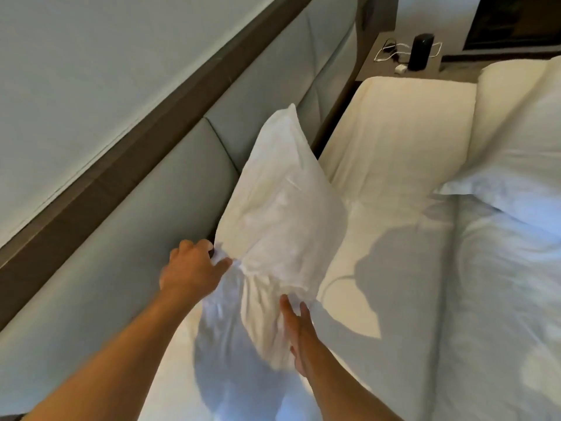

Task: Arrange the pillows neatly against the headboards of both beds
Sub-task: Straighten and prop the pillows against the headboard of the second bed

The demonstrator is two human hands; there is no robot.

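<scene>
A white pillow (282,214) stands on end on the near bed, leaning toward the padded grey headboard (121,253). My left hand (191,268) pinches the bunched pillowcase at the pillow's left edge. With straight fingers, my right hand (296,329) lies flat against the pillow's lower right side. A second white pillow (516,153) lies on the far side of the bed at the right, beside the turned-back sheet (400,141).
A dark wooden rail (145,141) tops the headboard under the pale wall. At the far end stands a nightstand (391,68) with a black cylinder (420,51) and white cables. The white mattress (394,284) spreads to the right.
</scene>
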